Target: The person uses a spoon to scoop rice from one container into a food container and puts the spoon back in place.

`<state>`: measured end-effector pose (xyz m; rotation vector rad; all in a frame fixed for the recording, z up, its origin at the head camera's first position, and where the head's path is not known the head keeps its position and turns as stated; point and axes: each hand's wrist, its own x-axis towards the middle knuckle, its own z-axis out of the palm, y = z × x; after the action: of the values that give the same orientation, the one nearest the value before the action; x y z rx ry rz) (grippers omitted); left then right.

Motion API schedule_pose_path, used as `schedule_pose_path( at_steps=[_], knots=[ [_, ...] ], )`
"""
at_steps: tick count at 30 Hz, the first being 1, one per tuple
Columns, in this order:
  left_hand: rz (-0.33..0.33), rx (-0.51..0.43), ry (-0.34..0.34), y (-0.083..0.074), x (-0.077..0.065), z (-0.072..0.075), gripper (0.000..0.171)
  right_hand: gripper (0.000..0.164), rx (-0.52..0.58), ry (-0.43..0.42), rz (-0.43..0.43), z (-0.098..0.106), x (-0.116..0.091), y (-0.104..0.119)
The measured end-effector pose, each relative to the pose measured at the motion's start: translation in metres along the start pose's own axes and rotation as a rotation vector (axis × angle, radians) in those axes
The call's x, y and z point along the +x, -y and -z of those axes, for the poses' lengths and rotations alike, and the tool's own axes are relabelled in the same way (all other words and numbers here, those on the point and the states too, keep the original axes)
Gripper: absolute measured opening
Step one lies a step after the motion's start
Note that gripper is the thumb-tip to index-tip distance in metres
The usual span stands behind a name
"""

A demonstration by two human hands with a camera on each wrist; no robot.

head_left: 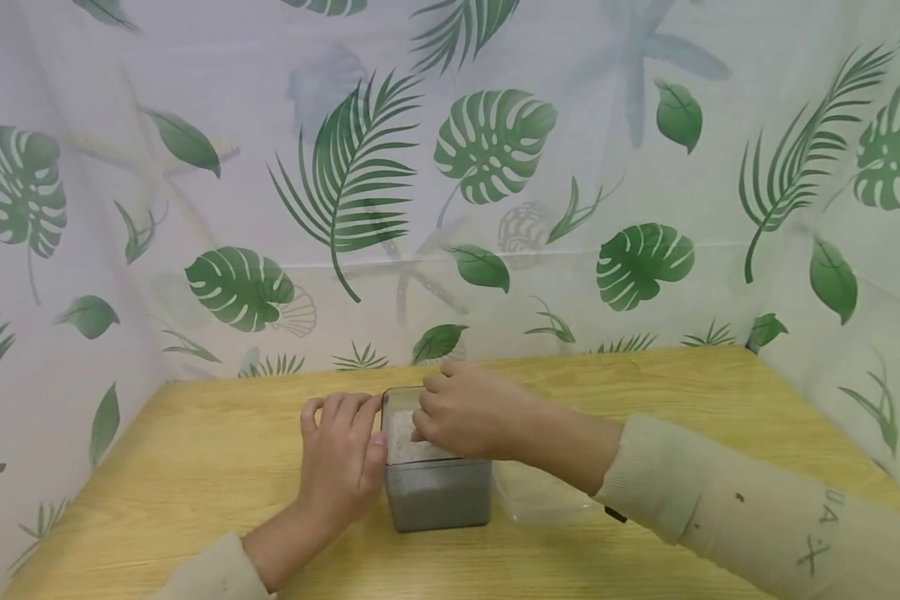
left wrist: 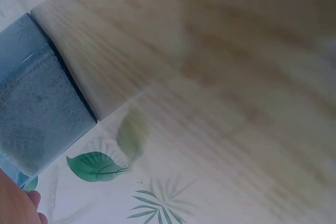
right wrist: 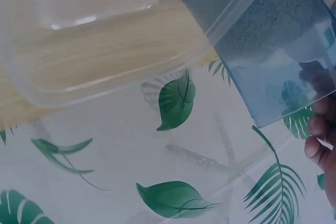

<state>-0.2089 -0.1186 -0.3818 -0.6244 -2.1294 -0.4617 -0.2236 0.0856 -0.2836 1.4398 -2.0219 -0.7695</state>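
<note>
A translucent grey-blue square container [head_left: 438, 496] stands on the table, partly filled with pale grains [head_left: 401, 433] that look like rice. Against its left side rests my left hand [head_left: 341, 458], fingers extended along the wall and thumb near the front corner. My right hand [head_left: 472, 412] reaches over the right rim with curled fingers, their tips down inside the container. In the right wrist view, a pale curved shape [right wrist: 310, 48] shows through the wall close to the fingers [right wrist: 317, 127]; I cannot tell whether they hold it.
A clear shallow plastic box [head_left: 543, 500] sits just right of the container, partly under my right forearm. The wooden table [head_left: 217, 442] meets a leaf-patterned cloth backdrop [head_left: 420, 308] at the back and sides. Something small and black [head_left: 615, 514] shows beneath the right cuff.
</note>
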Motion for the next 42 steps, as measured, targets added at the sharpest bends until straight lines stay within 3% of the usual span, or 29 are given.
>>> schedule_pose_path(
  at_steps=[5,9,14,22,25,32,42],
  knots=[
    [0.017,-0.002,0.008,0.000,-0.001,0.002,0.053,0.047,0.005,0.113,-0.008,0.007,0.007,-0.004],
    [0.020,-0.006,0.005,-0.001,-0.002,0.002,0.056,0.049,0.086,0.180,-0.119,0.012,0.007,-0.016],
    [0.026,0.001,0.019,-0.002,0.000,0.001,0.053,0.060,0.152,0.195,-0.249,0.016,-0.006,-0.025],
    [0.026,0.024,0.019,-0.001,0.000,-0.001,0.052,0.067,0.165,0.256,-0.236,0.027,-0.022,-0.027],
    [0.033,0.019,0.016,-0.001,0.000,-0.001,0.052,0.070,0.165,0.258,-0.226,0.033,-0.022,-0.031],
    [0.057,0.009,0.021,-0.003,-0.001,-0.002,0.053,0.070,0.174,0.172,-0.278,0.035,-0.029,-0.036],
    [0.035,-0.009,0.004,-0.004,-0.001,-0.003,0.057,0.060,0.511,0.144,-0.444,0.003,-0.046,-0.016]
  ],
)
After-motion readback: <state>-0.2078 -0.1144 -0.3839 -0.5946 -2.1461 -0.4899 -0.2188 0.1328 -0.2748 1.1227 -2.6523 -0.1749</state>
